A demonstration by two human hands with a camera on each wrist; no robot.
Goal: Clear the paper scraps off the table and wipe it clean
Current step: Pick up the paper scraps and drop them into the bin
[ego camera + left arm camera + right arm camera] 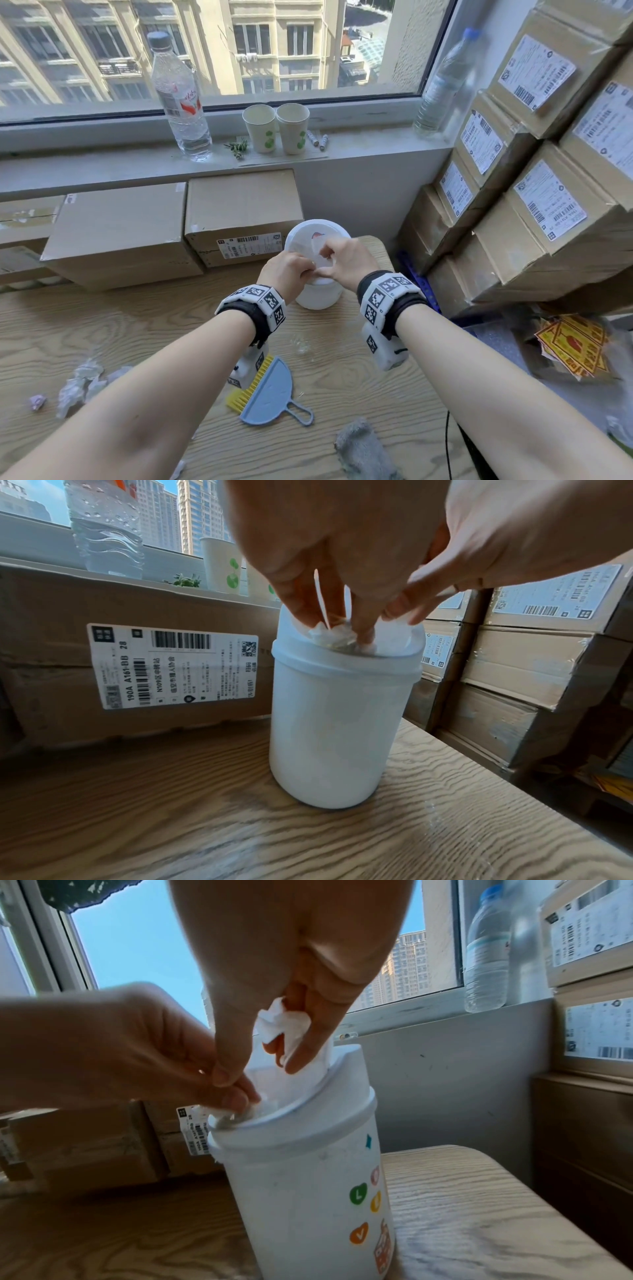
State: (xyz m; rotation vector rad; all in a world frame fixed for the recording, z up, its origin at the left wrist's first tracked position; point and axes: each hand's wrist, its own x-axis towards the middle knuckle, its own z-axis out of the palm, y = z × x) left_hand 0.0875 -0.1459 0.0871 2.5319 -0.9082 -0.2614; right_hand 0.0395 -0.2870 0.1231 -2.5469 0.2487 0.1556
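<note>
A: Start nearest. What lies at the front of the counter (394, 404)?

B: A grey cloth (363, 448) at the near edge, right of centre. Just beyond it, a blue dustpan (270, 394) with a yellow brush (248, 387) tucked under its left side. Off to the left, well apart from those, crumpled white paper scraps (80, 382) and a small purple wad (37, 401) lie on the wood.

A: And the hands?

B: Both meet over a white bin (329, 729) standing near the far right corner of the counter. The left hand (286, 272) has its fingers (363, 631) bunched together, pinching a white scrap (322, 634) and pushing it down at the bin's tilted swing lid (301, 1096). The right hand (344, 262) pinches another crumpled white scrap (282, 1026) between thumb and fingers, held just above the lid's raised edge. The two hands touch at the fingertips.

A: Anything on the bin itself?

B: Coloured round stickers (358, 1194) down one side.

A: Behind it?

B: Cardboard boxes (239, 216) with shipping labels against the wall, more stacked boxes (548, 178) to the right. On the window sill, two paper cups (277, 128), a water bottle (180, 99) to their left, another bottle (442, 82) at the right corner.
</note>
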